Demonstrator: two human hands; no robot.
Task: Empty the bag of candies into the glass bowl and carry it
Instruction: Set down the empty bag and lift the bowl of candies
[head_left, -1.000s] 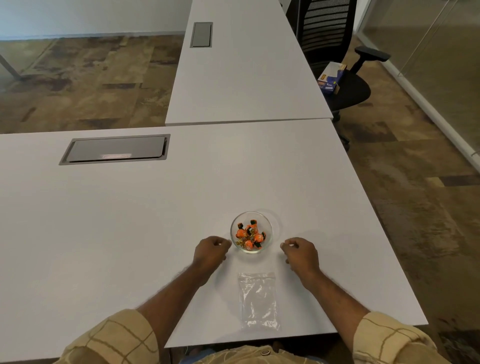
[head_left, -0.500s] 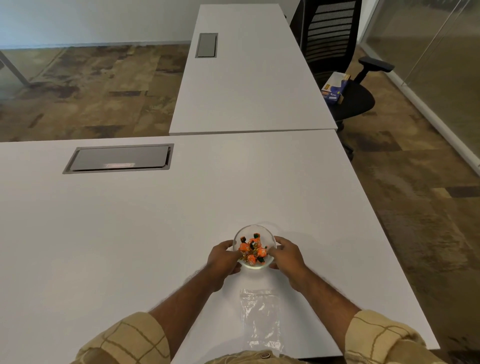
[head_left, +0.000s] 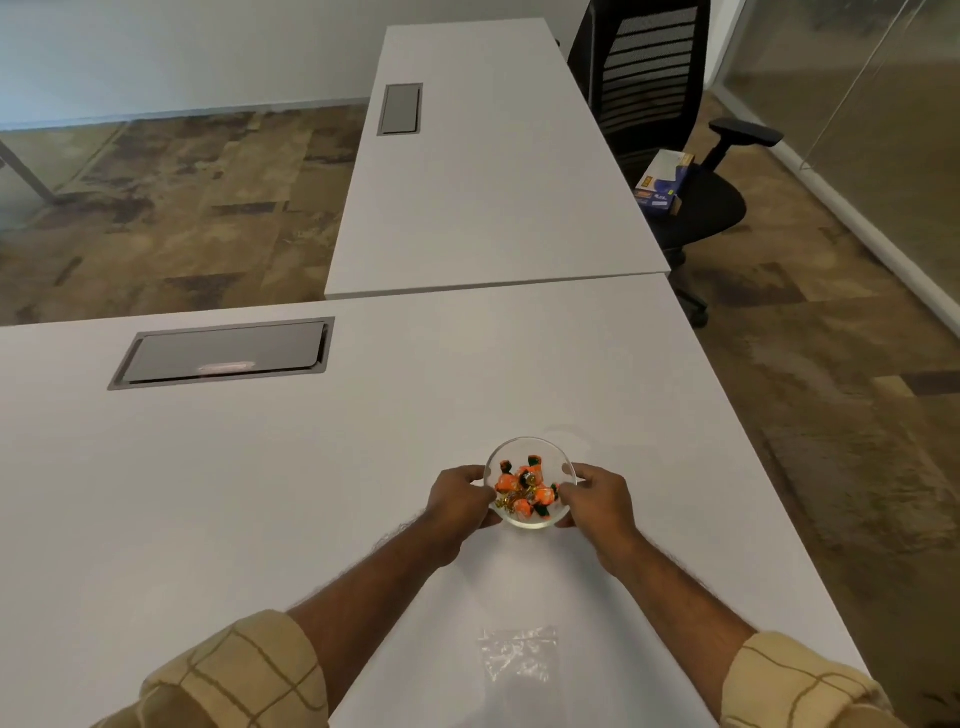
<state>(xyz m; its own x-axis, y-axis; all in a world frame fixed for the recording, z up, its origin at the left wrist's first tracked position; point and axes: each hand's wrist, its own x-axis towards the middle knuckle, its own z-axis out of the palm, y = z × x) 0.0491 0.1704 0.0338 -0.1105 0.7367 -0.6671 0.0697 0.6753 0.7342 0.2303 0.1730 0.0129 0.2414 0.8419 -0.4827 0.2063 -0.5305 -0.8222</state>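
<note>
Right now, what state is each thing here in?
glass bowl: holding candies, gripped on both sides
candies: wrapped, heaped in the bowl
plastic bag: empty, flat on the desk
left hand: closed on the bowl
right hand: closed on the bowl
cable hatch: lid shut

Box (head_left: 661, 183) on the chair (head_left: 691, 208): it carries some print, too small and blurred to read.
Candy wrappers (head_left: 522, 488): no readable letters.
Readable text elsewhere: none.
</note>
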